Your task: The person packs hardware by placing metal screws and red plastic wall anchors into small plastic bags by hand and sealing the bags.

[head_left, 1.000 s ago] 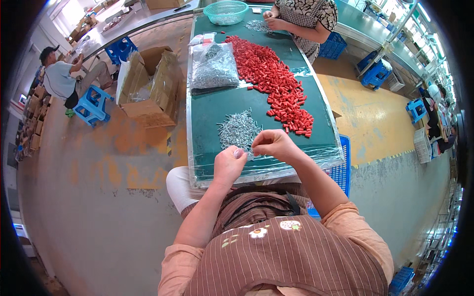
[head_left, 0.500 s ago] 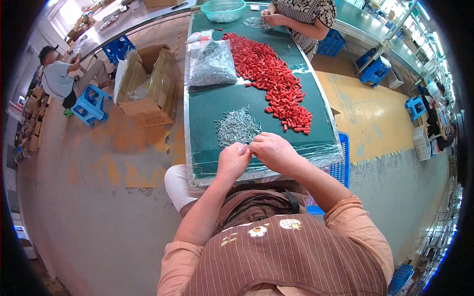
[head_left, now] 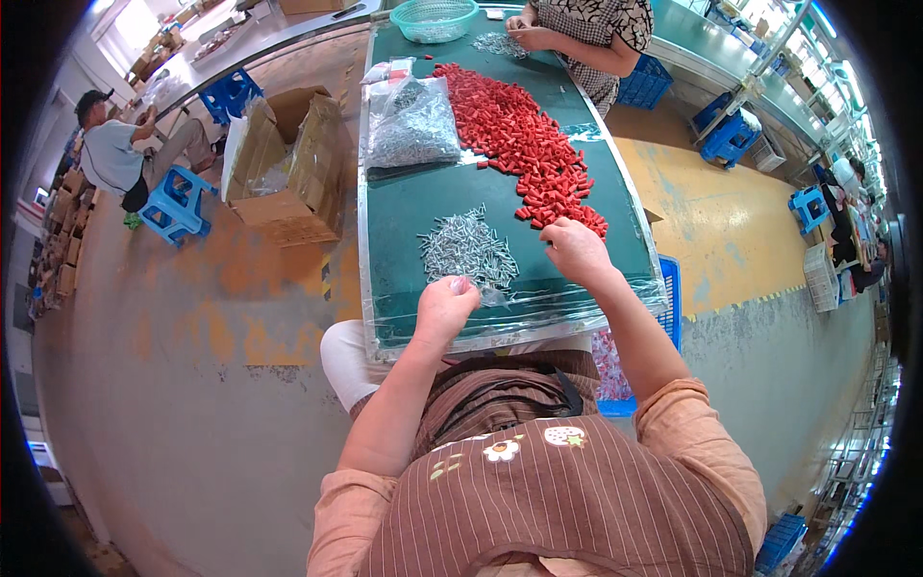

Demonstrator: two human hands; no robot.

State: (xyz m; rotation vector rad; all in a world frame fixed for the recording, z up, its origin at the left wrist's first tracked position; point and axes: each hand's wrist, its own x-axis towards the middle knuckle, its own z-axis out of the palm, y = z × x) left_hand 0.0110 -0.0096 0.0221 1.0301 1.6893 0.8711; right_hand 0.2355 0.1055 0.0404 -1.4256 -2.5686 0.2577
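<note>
My left hand (head_left: 446, 310) is closed on a small clear plastic bag (head_left: 493, 296), which sticks out to the right of the fingers. Just beyond it lies a loose heap of silver screws (head_left: 461, 245). My right hand (head_left: 581, 254) is at the near end of a long pile of red plastic plugs (head_left: 527, 144). Its fingers are bent together at the pile's edge; whatever they pinch is hidden.
A large clear bag of screws (head_left: 413, 125) rests on the green tabletop (head_left: 399, 212). Farther back are a turquoise basket (head_left: 435, 21) and a co-worker's hands (head_left: 527, 37). A cardboard box (head_left: 288, 207) stands left of the table; a blue crate (head_left: 670, 298) is beside its right edge.
My hands have come apart. The right hand has moved right and forward to the red plugs, while the left has stayed nearly in place, its clear bag now showing.
</note>
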